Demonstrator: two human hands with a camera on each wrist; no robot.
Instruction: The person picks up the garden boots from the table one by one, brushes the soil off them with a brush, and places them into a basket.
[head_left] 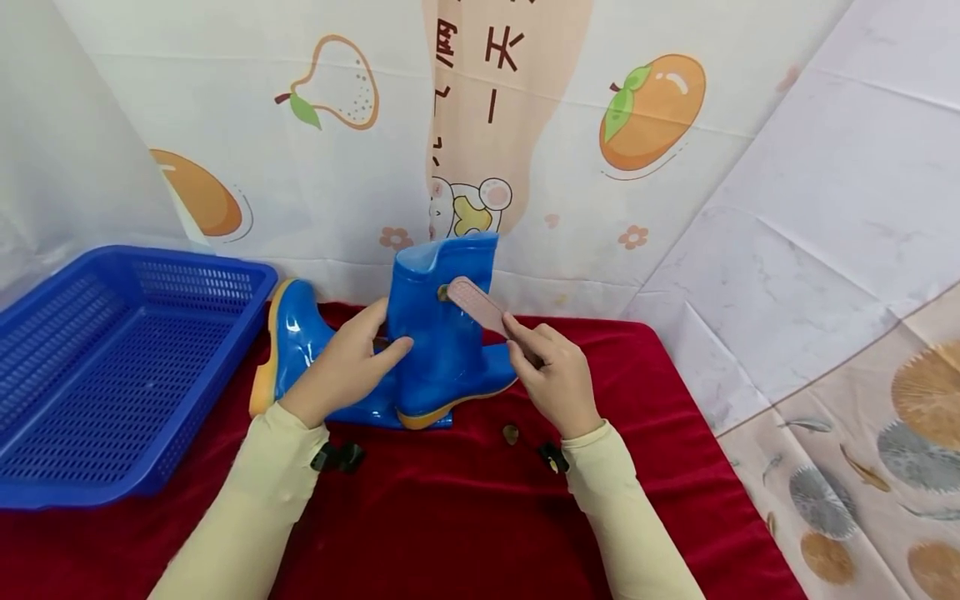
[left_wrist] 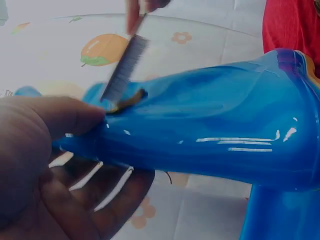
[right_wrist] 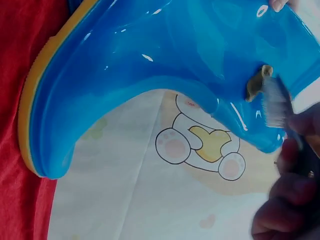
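Observation:
A shiny blue rain boot [head_left: 442, 354] with a yellow sole stands at the middle of the red-covered table. My left hand [head_left: 347, 360] grips its shaft from the left, thumb on the near side and fingers round the other. A brush [head_left: 476, 304] with a pinkish back is held by the handle in my right hand [head_left: 557, 375]. Its pale bristles [right_wrist: 275, 102] are right at a brown, mud-like lump [right_wrist: 257, 84] on the upper shaft. Behind the left hand, a second blue boot [head_left: 298, 329] lies on its side, partly hidden.
On the left is a blue plastic basket [head_left: 262, 279] with slotted walls. A small brown lump [head_left: 511, 434] lies on the red cloth [head_left: 450, 517] in front of the boot. Behind the table hangs a fruit-printed curtain [head_left: 555, 225].

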